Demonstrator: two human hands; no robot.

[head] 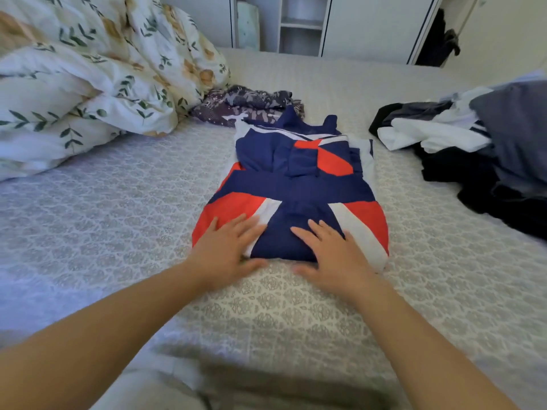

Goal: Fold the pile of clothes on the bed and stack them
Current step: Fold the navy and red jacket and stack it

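Both arms reach forward from the near edge of the bed, bare to the elbow and nearly straight, converging on a navy, red and white garment that lies flat in the middle of the patterned grey bedspread. The left hand rests palm down on the garment's near left corner, fingers straight and slightly spread over the red and white panels, thumb lying along the bedspread at the hem. The right hand lies palm down just beside it on the navy centre panel, fingers straight and together, pointing away from the person, thumb also down at the hem. Neither hand grips anything; both are flat and open, pressing on the fabric. The garment's sides are folded inward, so it forms a narrow strip running from the hands toward the far side of the bed, its neckline at the far end.

Toward the right edge of the bed sits a loose pile of clothes in black, white and grey, well apart from the garment. Beyond the neckline lies a crumpled purple patterned piece, just touching a bunched floral duvet that fills the far left corner. A white wardrobe stands past the far edge.
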